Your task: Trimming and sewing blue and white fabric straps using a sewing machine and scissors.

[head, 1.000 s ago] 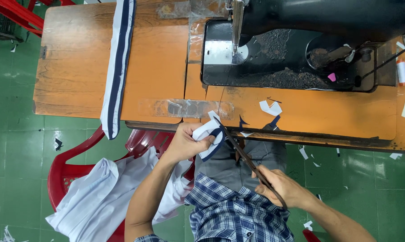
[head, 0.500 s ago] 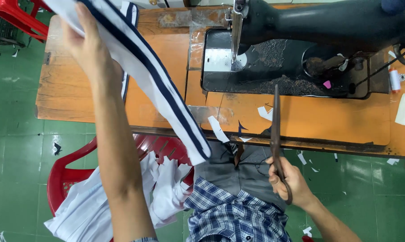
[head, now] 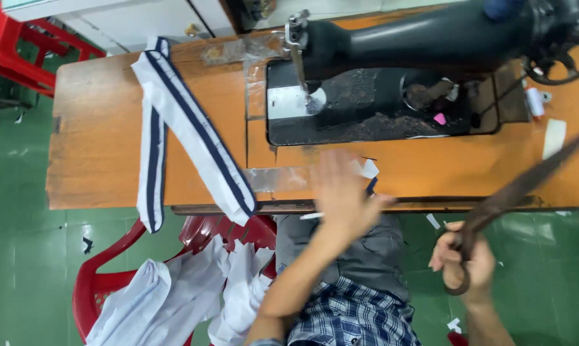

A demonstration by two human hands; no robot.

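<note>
My right hand [head: 464,259] grips the handles of dark metal scissors [head: 520,186], whose blades point up and right over the table's front edge. My left hand [head: 342,195] is blurred, fingers spread, empty, hovering over the front edge of the orange wooden sewing table [head: 104,160] near small white fabric scraps [head: 368,168]. Two white fabric strips with navy stripes [head: 193,138] lie across the table's left part, their ends hanging over the edge. The black sewing machine [head: 430,45] stands at the back right.
A red plastic chair [head: 97,288] at the lower left holds a pile of white cloth [head: 174,301]. Another red chair [head: 20,45] stands at the top left. Green tiled floor [head: 14,256] with scattered scraps surrounds the table. A white thread spool [head: 534,101] sits near the machine.
My left hand laid the striped strip on the table and came back toward the front edge. My right hand swung the scissors out to the right.
</note>
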